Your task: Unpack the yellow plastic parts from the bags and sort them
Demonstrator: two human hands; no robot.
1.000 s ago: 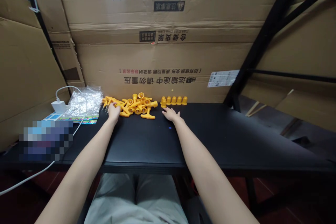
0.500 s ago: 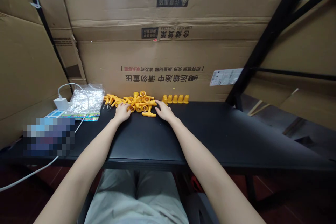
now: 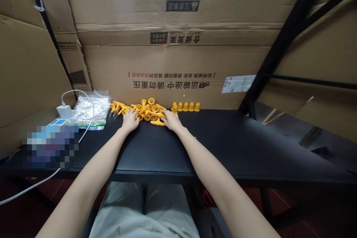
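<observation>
A heap of yellow plastic corkscrew parts (image 3: 147, 109) lies at the back of the black table, with T-shaped handles and round hollow caps mixed together. My left hand (image 3: 129, 120) rests against the heap's left side, its fingers apart and bent around the nearest pieces. On the opposite side my right hand (image 3: 170, 119) touches the heap with fingers spread. Close to its fingertips lies a yellow T-handle (image 3: 156, 122), partly covered by that hand. Several handles with metal spirals (image 3: 115, 113) lie left of my left hand. Several yellow caps (image 3: 185, 107) stand in a row to the right.
A cardboard wall (image 3: 178, 59) rises directly behind the parts. On the left are a clear plastic bag (image 3: 90, 106), a white charger (image 3: 64, 111) with its cable, and a blurred-out item (image 3: 52, 145). A black metal post (image 3: 275, 52) slants up at the right.
My right hand has shifted slightly left and nearer, now covering the end of the T-handle. My left hand stays almost in place. The whole view has dropped a little.
</observation>
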